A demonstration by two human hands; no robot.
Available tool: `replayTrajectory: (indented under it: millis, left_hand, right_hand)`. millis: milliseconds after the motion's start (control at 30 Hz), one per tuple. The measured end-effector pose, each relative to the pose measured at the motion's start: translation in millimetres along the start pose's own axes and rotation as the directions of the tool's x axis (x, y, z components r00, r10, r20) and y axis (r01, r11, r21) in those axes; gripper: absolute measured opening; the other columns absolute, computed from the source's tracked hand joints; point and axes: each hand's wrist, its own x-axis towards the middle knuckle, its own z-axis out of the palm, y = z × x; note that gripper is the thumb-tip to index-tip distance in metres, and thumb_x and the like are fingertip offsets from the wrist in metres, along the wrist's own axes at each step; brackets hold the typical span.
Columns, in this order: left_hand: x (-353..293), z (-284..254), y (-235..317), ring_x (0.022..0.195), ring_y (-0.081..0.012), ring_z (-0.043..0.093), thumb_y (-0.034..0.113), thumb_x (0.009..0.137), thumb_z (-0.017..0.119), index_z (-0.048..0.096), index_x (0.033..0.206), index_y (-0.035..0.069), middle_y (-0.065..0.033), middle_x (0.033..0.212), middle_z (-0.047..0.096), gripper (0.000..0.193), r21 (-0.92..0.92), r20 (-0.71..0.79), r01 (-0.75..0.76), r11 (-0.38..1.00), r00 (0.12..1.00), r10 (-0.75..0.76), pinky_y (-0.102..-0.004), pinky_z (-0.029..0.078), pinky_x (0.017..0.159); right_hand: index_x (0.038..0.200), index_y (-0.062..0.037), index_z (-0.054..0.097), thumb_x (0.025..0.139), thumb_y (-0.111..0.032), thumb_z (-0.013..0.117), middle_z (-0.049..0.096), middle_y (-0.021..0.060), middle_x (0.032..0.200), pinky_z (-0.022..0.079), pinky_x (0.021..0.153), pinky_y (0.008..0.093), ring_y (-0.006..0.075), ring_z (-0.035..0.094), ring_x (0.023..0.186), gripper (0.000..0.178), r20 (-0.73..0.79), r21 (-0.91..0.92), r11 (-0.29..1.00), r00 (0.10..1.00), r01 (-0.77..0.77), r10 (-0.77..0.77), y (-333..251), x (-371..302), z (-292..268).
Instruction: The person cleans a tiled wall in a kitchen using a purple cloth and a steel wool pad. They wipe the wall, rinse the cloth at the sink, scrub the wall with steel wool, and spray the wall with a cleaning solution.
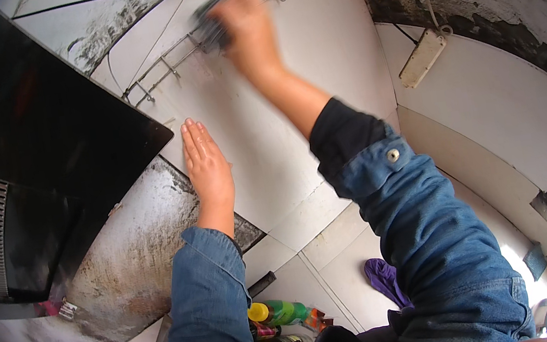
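One dark object (210, 25), too blurred to identify, filled the right hand's (249, 37) curled fingers (221, 12). The left hand (209, 170) stretched flat, empty.

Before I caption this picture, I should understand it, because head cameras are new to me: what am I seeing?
There is no machine: these are a person's bare hands, seen from a fisheye camera on their head, which bends straight edges. The left hand is spread flat, apparently against the white wall panel. The right hand holds something dark, too blurred to name, by the hooked metal rack. Lower down are a green bottle and a purple cloth-like item.
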Motion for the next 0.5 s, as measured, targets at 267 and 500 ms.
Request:
replayTrajectory:
  millis: [267, 500]
  left_hand:
    - [2, 16, 4, 0.139, -0.0337, 0.034, 0.002, 0.085, 0.057, 0.048, 0.132, -0.01, -0.0236, 0.147, 0.037, 0.049, 0.026, -0.191, -0.004, 1.0, 0.982, 0.008, -0.0369, 0.036, 0.112]
    - [-1, 16, 3, 0.137, -0.0345, 0.037, -0.003, 0.087, 0.051, 0.051, 0.13, -0.01, -0.0242, 0.144, 0.04, 0.043, 0.015, -0.204, -0.005, 1.0, 0.979, 0.008, -0.0372, 0.037, 0.111]
  right_hand:
    - [0.106, -0.0042, 0.061, 0.075, -0.009, 0.071, 0.061, 0.0206, 0.104, 0.049, 0.088, 0.0439, 0.0377, 0.058, 0.104, 0.033, 0.238, -0.198, 0.904, 0.877, -0.378, 0.418, 20, 22, 18]
    - [0.097, -0.0063, 0.064, 0.077, 0.001, 0.056, 0.067, 0.0189, 0.094, 0.052, 0.08, 0.046, 0.0385, 0.064, 0.092, 0.023, 0.646, -0.027, 0.999, 0.762, -0.032, 0.042, 0, 30, 40]
